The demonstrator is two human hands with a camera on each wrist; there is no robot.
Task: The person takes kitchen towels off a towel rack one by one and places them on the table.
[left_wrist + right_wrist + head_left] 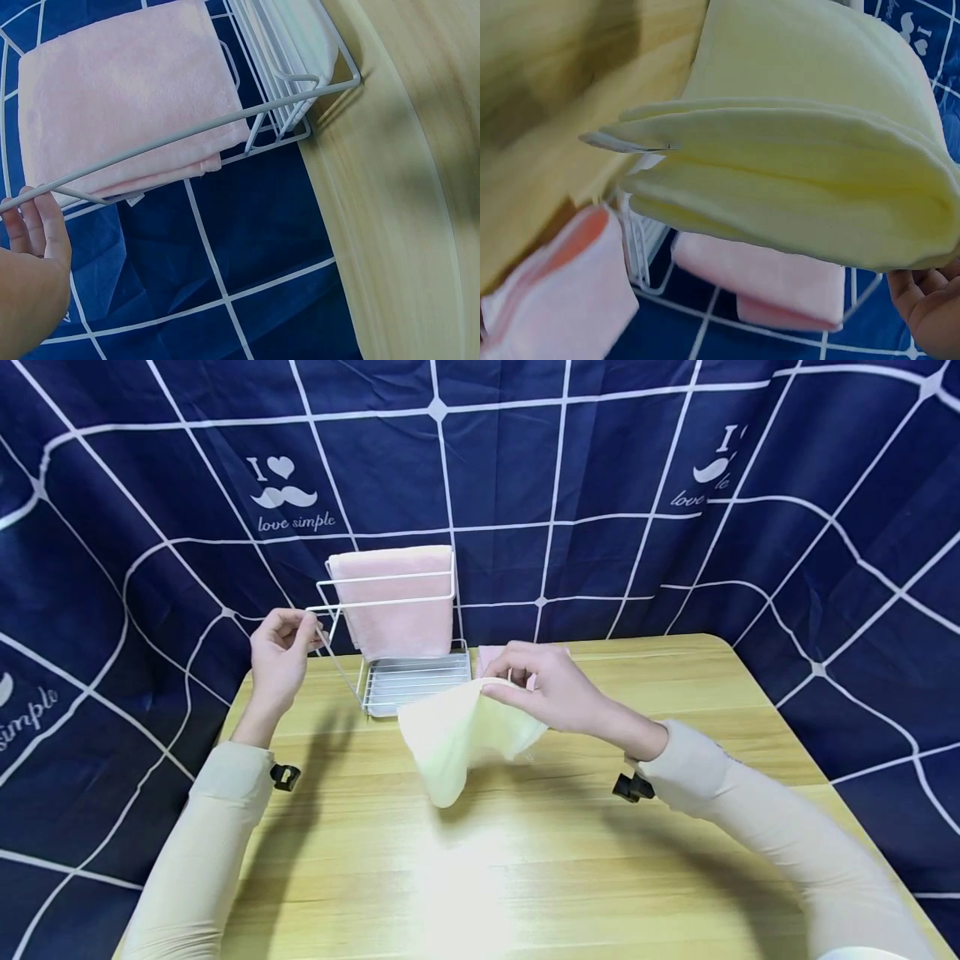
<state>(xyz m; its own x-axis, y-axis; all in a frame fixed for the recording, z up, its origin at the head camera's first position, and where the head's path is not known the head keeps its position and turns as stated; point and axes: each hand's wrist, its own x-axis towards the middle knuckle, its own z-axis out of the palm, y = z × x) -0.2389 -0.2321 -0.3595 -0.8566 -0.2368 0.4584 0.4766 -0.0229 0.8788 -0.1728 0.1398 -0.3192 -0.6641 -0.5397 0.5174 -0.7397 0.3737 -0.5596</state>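
My left hand point(279, 652) grips the front left corner of a white wire rack point(375, 604), its fingers curled at the bar in the left wrist view. Folded over the rack's upper bars hangs a pink towel point(397, 631). The right hand point(551, 687) pinches a pale yellow towel point(450, 731) by its upper edge. This towel droops in folds over the table, in front of the rack's right side. In the right wrist view, its folded layers point(795, 172) spread wide and the right hand point(930, 311) shows at the lower right.
A slatted tray point(416, 683) forms the rack's base near the table's back edge. Beside it, partly behind my right hand, lies another pink cloth point(570, 292). The wooden table point(360, 860) ends at a dark blue curtain point(495, 468) with white lines.
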